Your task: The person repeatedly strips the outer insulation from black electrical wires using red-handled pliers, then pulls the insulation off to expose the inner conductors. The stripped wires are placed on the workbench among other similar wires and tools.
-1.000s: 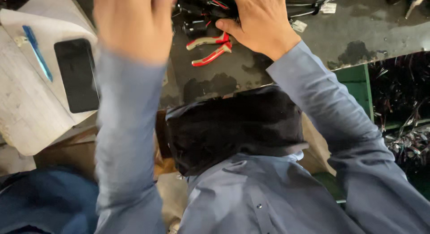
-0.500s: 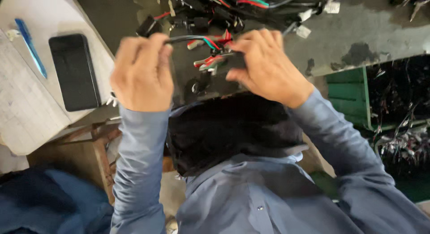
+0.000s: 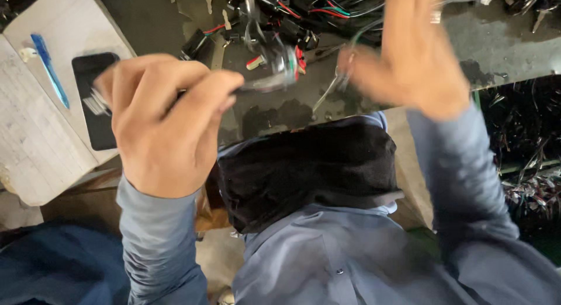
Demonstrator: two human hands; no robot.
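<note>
two hands: left hand (image 3: pixel 166 127) fisted on wire bundle (image 3: pixel 266 80), right hand (image 3: pixel 412 54) spread.

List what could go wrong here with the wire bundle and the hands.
1. The left hand grips the wire bundle while the right hand is open and blurred; the bundle may snag the wire pile.
2. The phone and blue pen lie close by and could get knocked.

grey-blue long sleeves, black collar
</note>
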